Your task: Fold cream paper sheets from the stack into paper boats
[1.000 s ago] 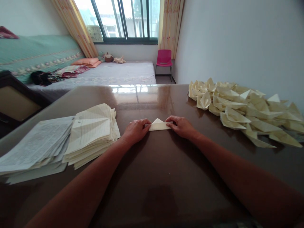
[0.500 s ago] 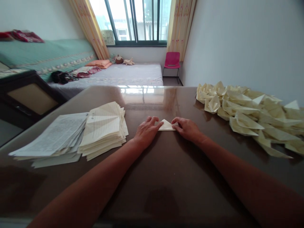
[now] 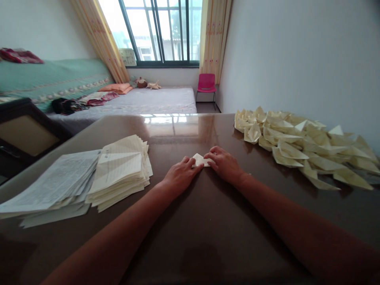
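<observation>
A small folded piece of cream paper (image 3: 200, 159) lies on the glossy brown table (image 3: 190, 221), pressed flat between my two hands. My left hand (image 3: 181, 175) covers its left side, fingers laid over it. My right hand (image 3: 225, 163) presses its right side with bent fingers. Most of the paper is hidden under the fingers; only a small triangular part shows.
A stack of flat lined sheets (image 3: 120, 168) and printed pages (image 3: 50, 186) sits at the left. A heap of folded paper boats (image 3: 297, 142) lies at the right by the wall. Beyond the table are a bed (image 3: 142, 99) and a pink chair (image 3: 206, 83).
My hands have closed in on the folded paper, so less of it shows than a second ago. The strip along its lower edge is no longer visible. The camera has shifted slightly.
</observation>
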Available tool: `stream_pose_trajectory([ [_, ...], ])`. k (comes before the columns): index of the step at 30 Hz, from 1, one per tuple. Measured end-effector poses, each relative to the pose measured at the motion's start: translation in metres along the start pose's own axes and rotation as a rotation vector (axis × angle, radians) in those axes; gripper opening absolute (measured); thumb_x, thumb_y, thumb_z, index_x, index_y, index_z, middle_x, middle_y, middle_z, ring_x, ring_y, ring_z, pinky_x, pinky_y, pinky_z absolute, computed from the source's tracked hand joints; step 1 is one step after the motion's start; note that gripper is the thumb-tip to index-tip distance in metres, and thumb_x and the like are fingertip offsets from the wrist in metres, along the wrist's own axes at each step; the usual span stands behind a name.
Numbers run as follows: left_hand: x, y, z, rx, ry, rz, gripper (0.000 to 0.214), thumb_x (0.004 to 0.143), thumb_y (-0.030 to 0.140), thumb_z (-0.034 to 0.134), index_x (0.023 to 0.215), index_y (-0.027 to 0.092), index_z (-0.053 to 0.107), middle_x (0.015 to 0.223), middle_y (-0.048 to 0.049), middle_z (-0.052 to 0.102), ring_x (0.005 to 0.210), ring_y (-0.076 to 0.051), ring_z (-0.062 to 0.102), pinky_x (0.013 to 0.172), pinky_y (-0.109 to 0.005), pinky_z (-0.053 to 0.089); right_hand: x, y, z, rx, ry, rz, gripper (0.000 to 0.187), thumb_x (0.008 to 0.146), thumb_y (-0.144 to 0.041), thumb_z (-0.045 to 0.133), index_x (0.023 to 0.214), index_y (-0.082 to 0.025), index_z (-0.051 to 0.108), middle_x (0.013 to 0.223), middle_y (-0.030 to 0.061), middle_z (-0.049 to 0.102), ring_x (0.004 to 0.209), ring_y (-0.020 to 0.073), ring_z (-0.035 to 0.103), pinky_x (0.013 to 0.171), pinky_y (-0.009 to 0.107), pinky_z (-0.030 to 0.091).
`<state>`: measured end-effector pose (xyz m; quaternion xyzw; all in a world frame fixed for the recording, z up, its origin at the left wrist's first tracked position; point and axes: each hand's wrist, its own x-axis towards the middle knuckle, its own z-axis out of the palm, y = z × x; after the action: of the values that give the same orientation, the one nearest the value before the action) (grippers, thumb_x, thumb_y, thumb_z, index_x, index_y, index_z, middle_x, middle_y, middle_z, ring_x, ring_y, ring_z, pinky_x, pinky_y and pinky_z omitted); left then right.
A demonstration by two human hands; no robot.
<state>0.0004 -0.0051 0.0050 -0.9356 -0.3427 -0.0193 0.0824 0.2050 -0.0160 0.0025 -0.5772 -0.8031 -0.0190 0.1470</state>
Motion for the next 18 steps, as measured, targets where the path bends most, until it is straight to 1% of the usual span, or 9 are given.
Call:
stream_pose_trajectory([
  [3, 0.001, 0.002, -0.001, 0.010, -0.018, -0.012, 0.044, 0.095, 0.021, 0.042, 0.137, 0.032, 0.043, 0.115, -0.0067, 0.055, 0.103, -0.024, 0.048, 0.077, -0.030, 0.051, -0.006, -0.010, -0.011, -0.150, -0.064, -0.145, 0.022, 0.093, -0.025, 0.049, 0.105, -0.026, 0.068, 0.111, 0.0078, 0.062, 0.107, 0.0242, 0.050, 0.083, 0.036, 0.035],
  [5, 0.001, 0.004, -0.001, 0.016, -0.025, -0.019, 0.044, 0.095, 0.022, 0.042, 0.138, 0.031, 0.042, 0.116, -0.0063, 0.055, 0.106, -0.024, 0.048, 0.079, -0.031, 0.051, -0.010, -0.017, -0.017, -0.214, -0.135, -0.177, 0.024, 0.093, -0.022, 0.047, 0.108, -0.022, 0.066, 0.107, 0.0100, 0.063, 0.103, 0.0250, 0.051, 0.081, 0.038, 0.035],
  [8, 0.001, 0.006, -0.002, 0.029, -0.033, -0.027, 0.043, 0.095, 0.021, 0.042, 0.137, 0.027, 0.043, 0.119, -0.0068, 0.054, 0.109, -0.024, 0.047, 0.081, -0.032, 0.051, -0.015, -0.026, -0.026, -0.266, -0.198, -0.154, 0.026, 0.093, -0.018, 0.045, 0.110, -0.018, 0.065, 0.107, 0.0117, 0.064, 0.099, 0.0260, 0.054, 0.077, 0.039, 0.036],
  [11, -0.001, 0.008, -0.004, 0.045, -0.045, -0.030, 0.042, 0.094, 0.020, 0.043, 0.137, 0.022, 0.044, 0.119, -0.0079, 0.056, 0.108, -0.025, 0.048, 0.082, -0.033, 0.051, -0.018, -0.030, -0.032, -0.299, -0.245, -0.102, 0.026, 0.092, -0.016, 0.044, 0.105, -0.015, 0.067, 0.106, 0.0133, 0.064, 0.097, 0.0265, 0.056, 0.075, 0.039, 0.037],
  [14, -0.004, 0.007, -0.008, 0.070, -0.065, -0.050, 0.040, 0.094, 0.018, 0.043, 0.134, 0.019, 0.047, 0.116, -0.0088, 0.058, 0.105, -0.025, 0.050, 0.078, -0.033, 0.052, -0.019, -0.029, -0.036, -0.309, -0.282, -0.045, 0.026, 0.091, -0.014, 0.044, 0.098, -0.014, 0.069, 0.106, 0.0148, 0.065, 0.098, 0.0269, 0.056, 0.074, 0.038, 0.038],
  [18, -0.007, 0.003, -0.016, 0.098, -0.078, -0.080, 0.033, 0.093, 0.017, 0.044, 0.123, 0.019, 0.056, 0.110, -0.0084, 0.062, 0.101, -0.025, 0.054, 0.073, -0.035, 0.051, -0.018, -0.024, -0.039, -0.288, -0.326, -0.026, 0.027, 0.090, -0.015, 0.044, 0.094, -0.016, 0.071, 0.107, 0.0152, 0.065, 0.099, 0.0259, 0.056, 0.071, 0.035, 0.040],
])
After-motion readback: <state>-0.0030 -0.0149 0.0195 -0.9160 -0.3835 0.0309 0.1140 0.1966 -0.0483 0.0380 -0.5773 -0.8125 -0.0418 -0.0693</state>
